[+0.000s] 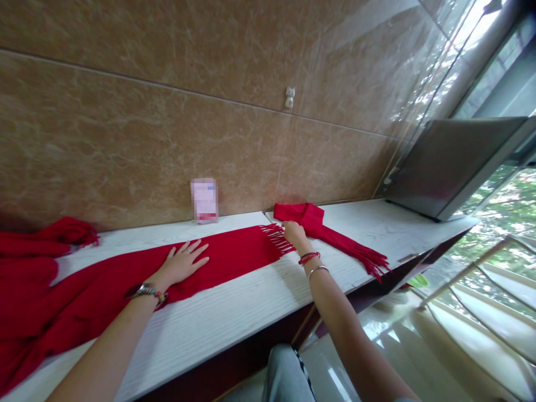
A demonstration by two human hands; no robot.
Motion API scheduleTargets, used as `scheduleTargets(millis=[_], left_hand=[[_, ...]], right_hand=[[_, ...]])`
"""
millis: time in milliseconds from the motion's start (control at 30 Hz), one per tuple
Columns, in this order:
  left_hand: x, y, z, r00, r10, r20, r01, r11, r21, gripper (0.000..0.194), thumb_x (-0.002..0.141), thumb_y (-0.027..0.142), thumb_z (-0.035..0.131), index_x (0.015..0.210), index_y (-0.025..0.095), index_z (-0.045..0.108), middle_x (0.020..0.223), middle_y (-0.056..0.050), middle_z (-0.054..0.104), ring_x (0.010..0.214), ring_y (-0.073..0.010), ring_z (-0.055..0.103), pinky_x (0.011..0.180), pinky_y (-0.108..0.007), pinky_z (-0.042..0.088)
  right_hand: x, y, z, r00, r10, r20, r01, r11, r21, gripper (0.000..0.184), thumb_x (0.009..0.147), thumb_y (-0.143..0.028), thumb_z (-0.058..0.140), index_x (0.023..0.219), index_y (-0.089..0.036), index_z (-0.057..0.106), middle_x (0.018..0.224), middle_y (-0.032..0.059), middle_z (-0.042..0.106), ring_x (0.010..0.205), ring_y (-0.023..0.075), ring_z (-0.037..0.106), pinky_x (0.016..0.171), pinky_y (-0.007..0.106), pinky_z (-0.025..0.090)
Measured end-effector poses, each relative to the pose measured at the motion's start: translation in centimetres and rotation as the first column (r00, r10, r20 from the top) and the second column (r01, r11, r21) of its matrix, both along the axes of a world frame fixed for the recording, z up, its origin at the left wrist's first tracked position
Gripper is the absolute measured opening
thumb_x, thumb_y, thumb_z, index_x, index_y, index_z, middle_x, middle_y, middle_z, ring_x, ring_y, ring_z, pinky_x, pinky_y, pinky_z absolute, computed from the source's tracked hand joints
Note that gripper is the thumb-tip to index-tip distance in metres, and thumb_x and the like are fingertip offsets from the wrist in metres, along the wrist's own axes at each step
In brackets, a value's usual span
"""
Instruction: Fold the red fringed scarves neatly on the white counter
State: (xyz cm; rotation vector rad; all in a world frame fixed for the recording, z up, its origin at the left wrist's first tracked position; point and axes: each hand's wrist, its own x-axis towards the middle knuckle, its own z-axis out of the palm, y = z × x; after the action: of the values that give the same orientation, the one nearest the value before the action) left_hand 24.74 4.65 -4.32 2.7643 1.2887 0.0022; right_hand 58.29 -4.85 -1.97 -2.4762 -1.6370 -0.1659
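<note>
A red scarf (234, 251) lies stretched out along the white wood-grain counter, with its fringed end pointing right. My left hand (183, 264) rests flat on its middle part, fingers spread. At the fringe (276, 237), my right hand (296, 234) has its fingers closed on the tassels. Just beyond that hand lies a second red scarf (310, 218), folded over itself, its tassels hanging toward the front edge. Toward the left, the cloth of the first scarf is bunched and wrinkled, and its far end runs out of view.
Against the tiled wall leans a small pale card or packet (205, 201), blurred out. More red fabric (54, 237) with fringe is heaped at the left. A grey boxy appliance (452, 164) stands at the counter's right end, near a window and metal rack (469, 268).
</note>
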Motion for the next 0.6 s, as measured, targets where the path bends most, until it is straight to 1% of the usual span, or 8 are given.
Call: scheduleTargets(millis=[67,167,200,267,333,400,500,600], left_hand=[[0.0,0.1,-0.1,1.0,0.001,0.007,-0.001,1.0,-0.001,0.057,0.084,0.054,0.025,0.137,0.032,0.025,0.146,0.001,0.019,0.134,-0.0262,0.013,0.104,-0.053,0.012],[-0.1,0.1,-0.1,1.0,-0.003,0.011,0.003,1.0,-0.008,0.057,0.084,0.055,0.025,0.137,0.032,0.025,0.147,0.001,0.018,0.134,-0.0262,0.012,0.104,-0.053,0.012],[-0.1,0.0,0.0,1.0,-0.004,0.011,0.004,1.0,-0.008,0.057,0.084,0.055,0.025,0.137,0.032,0.025,0.147,0.001,0.018,0.134,-0.0261,0.012,0.104,-0.053,0.012],[0.0,0.0,0.1,1.0,-0.001,0.008,0.001,1.0,-0.008,0.058,0.084,0.055,0.025,0.137,0.032,0.025,0.147,0.001,0.018,0.134,-0.0261,0.012,0.104,-0.053,0.012],[0.0,-0.1,0.1,1.0,0.004,0.006,-0.004,1.0,-0.008,0.058,0.084,0.055,0.025,0.137,0.032,0.025,0.147,0.001,0.018,0.134,-0.0262,0.012,0.104,-0.053,0.012],[0.0,-0.1,0.1,1.0,0.005,0.008,-0.005,1.0,-0.008,0.058,0.084,0.055,0.026,0.137,0.032,0.025,0.147,0.001,0.018,0.134,-0.0264,0.012,0.104,-0.053,0.012],[0.0,0.0,0.0,1.0,0.005,0.013,-0.005,1.0,-0.002,0.057,0.084,0.055,0.026,0.137,0.033,0.025,0.146,0.002,0.018,0.134,-0.0264,0.013,0.104,-0.053,0.012],[0.1,-0.2,0.1,1.0,0.008,0.014,-0.008,1.0,-0.003,0.057,0.084,0.054,0.026,0.137,0.033,0.025,0.146,0.002,0.018,0.134,-0.026,0.013,0.104,-0.052,0.012]], right_hand=[[-0.6,0.5,0.1,0.997,0.078,-0.004,-0.078,0.997,0.009,0.038,0.083,-0.007,0.035,0.114,-0.016,0.056,0.111,0.012,0.062,0.101,0.0179,0.056,0.082,0.025,0.042],[-1.4,1.4,-0.4,0.985,0.17,-0.021,-0.17,0.985,-0.022,0.034,0.079,-0.009,0.046,0.107,-0.021,0.061,0.106,0.0053,0.064,0.097,0.0131,0.057,0.081,0.018,0.04],[-1.3,1.4,-0.6,0.987,0.16,-0.02,-0.16,0.987,-0.031,0.032,0.078,-0.008,0.048,0.104,-0.02,0.062,0.104,0.006,0.065,0.096,0.0138,0.058,0.081,0.018,0.04],[-0.6,1.1,-1.1,0.996,0.085,-0.004,-0.085,0.996,-0.025,0.032,0.078,-0.007,0.046,0.103,-0.016,0.062,0.103,0.0105,0.064,0.095,0.0173,0.058,0.08,0.023,0.042],[0.5,0.8,-1.2,1.0,0.001,0.014,-0.001,1.0,0.01,0.034,0.08,-0.006,0.04,0.107,-0.013,0.06,0.104,0.0147,0.062,0.096,0.0207,0.058,0.08,0.029,0.042],[1.0,0.8,-1.2,0.999,-0.024,0.026,0.023,0.998,0.053,0.038,0.08,-0.004,0.037,0.111,-0.013,0.057,0.108,0.0156,0.06,0.099,0.0211,0.055,0.082,0.03,0.041],[0.1,2.2,-1.2,0.997,0.071,0.034,-0.074,0.993,0.091,0.042,0.08,-0.002,0.036,0.115,-0.017,0.054,0.113,0.0096,0.058,0.103,0.0152,0.052,0.086,0.023,0.038],[-1.0,3.6,-2.0,0.987,0.157,0.023,-0.158,0.985,0.069,0.036,0.078,-0.003,0.041,0.105,-0.018,0.06,0.104,0.0062,0.062,0.095,0.0128,0.055,0.082,0.019,0.038]])
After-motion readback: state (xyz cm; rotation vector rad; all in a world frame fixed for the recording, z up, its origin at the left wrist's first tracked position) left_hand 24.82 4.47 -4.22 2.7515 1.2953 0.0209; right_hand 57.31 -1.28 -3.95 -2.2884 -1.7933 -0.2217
